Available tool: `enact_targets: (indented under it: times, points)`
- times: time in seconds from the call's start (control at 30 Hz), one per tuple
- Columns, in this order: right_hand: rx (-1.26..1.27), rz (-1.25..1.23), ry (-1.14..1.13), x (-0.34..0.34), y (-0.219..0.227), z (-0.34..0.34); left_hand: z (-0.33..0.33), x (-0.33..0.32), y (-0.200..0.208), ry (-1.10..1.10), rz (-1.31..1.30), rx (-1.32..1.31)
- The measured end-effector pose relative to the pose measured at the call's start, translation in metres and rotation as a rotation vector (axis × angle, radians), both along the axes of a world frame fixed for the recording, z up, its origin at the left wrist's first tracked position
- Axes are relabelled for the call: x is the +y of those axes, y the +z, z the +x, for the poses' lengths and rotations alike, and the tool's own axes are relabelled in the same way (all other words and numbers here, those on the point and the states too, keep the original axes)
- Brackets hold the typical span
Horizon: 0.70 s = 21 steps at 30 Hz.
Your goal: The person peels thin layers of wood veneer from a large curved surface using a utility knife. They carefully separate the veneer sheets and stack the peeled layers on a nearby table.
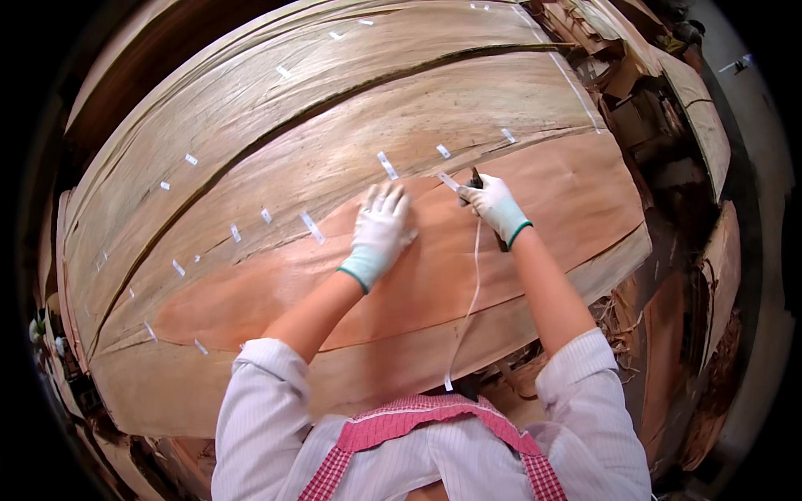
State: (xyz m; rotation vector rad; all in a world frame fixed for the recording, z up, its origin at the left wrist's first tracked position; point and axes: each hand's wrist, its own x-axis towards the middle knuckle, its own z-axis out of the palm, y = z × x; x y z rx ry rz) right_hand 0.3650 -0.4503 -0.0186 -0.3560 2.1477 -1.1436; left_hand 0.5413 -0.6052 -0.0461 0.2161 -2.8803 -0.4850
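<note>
A reddish sheet of wood veneer [551, 200] lies over paler veneer sheets [451, 100]. My left hand [380, 225], in a white glove with a green cuff, rests on the reddish sheet near its upper edge, fingers extended. My right hand [499, 207], gloved alike, is closed round a dark narrow tool [503, 243]; its kind is mostly hidden by the glove. At its fingertips a short end of white paper tape [449, 181] touches the seam between the sheets. A long white tape [477, 280] hangs from this hand down to my waist.
Short white tape pieces [312, 227] dot the seams, several in all. A long dark gap [334, 93] curves across the upper sheets. Broken veneer scraps [639, 121] are heaped at the right, with more sheets [720, 271] beyond. Loose strips [616, 334] hang below the near right edge.
</note>
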Motion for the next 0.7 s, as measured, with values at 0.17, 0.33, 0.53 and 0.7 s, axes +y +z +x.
enact_targets:
  times: [0.17,0.33,0.53,0.7]
  points:
    - [-0.136,-0.037,-0.045,-0.018,-0.02,-0.017,-0.07,0.016,-0.019,-0.205,-0.073,0.073]
    - [-0.155,-0.099,-0.23,0.009,-0.038,0.017,-0.075,0.025,-0.031,-0.182,-0.318,0.014]
    - [-0.151,-0.327,-0.43,0.12,0.037,0.085,-0.082,0.026,-0.011,-0.1,-0.021,-0.039]
    - [0.352,-0.069,-1.004,0.308,0.054,0.092,-0.017,0.132,-0.014,-0.363,0.383,0.147]
